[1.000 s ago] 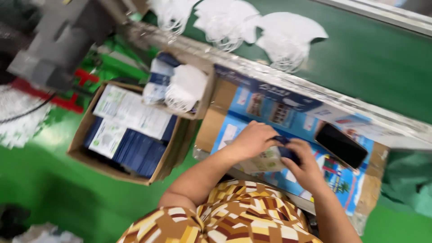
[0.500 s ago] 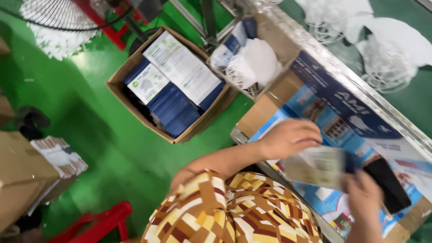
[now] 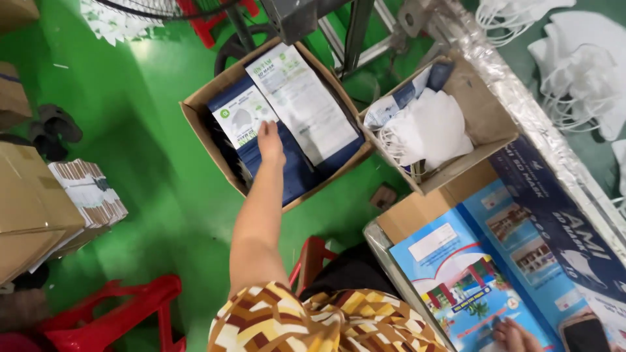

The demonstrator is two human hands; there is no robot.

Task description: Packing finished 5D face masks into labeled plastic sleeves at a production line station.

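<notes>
My left hand [image 3: 270, 140] reaches down into an open cardboard box [image 3: 202, 124] on the green floor. Its fingers lie flat on the dark blue and white mask packets [image 3: 293, 104] stacked inside, gripping nothing that I can see. Only the fingers of my right hand [image 3: 515, 334] show at the bottom edge. They rest on a blue printed sheet [image 3: 469, 280] on the work table, beside a black phone [image 3: 583, 336]. Whether that hand holds anything is hidden.
A second cardboard box [image 3: 479, 98] with loose white masks [image 3: 430, 127] sits by the table's foil-covered edge [image 3: 521, 104]. More white masks [image 3: 580, 58] lie on the green belt. Red plastic stools [image 3: 124, 313], stacked cartons [image 3: 26, 202] and a machine leg [image 3: 355, 32] stand around.
My left hand left the table and swung down into the floor box. The packet held between both hands is no longer at the table. The view tilted toward the floor.
</notes>
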